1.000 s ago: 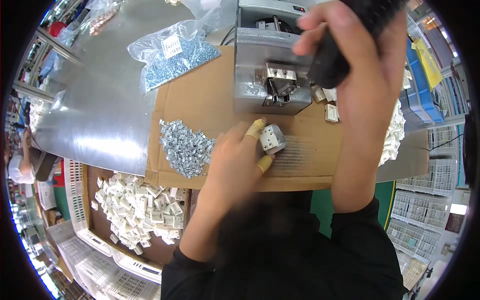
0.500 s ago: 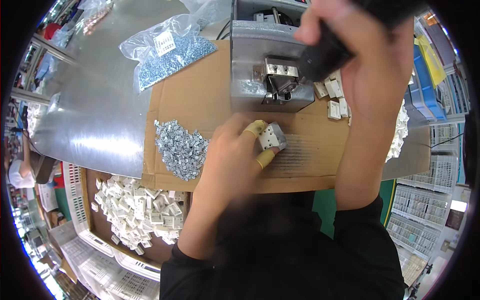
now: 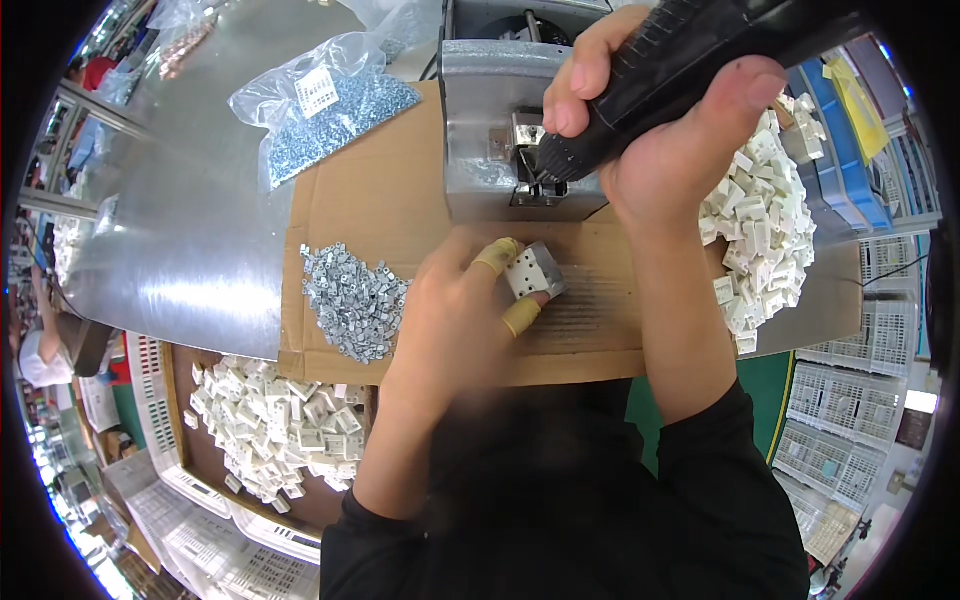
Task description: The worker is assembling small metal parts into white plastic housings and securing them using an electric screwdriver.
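Note:
My left hand, with yellow finger cots on two fingers, grips a small white plastic block with dark holes in its top. A grey metallic piece lies against the block's right side. In my right hand is a black electric screwdriver, its front end slanting down to the left. The tool's tip is over the metal machine; from here I cannot tell whether it touches. A pile of small grey metal parts lies left of my left hand.
Brown cardboard covers the steel table. A clear bag of bluish screws lies at the far left. White parts are heaped on the right and in a crate at lower left. A blue bin stands far right.
My right hand and the screwdriver have moved left and come over the front of the machine. My left hand still holds the white block in about the same place.

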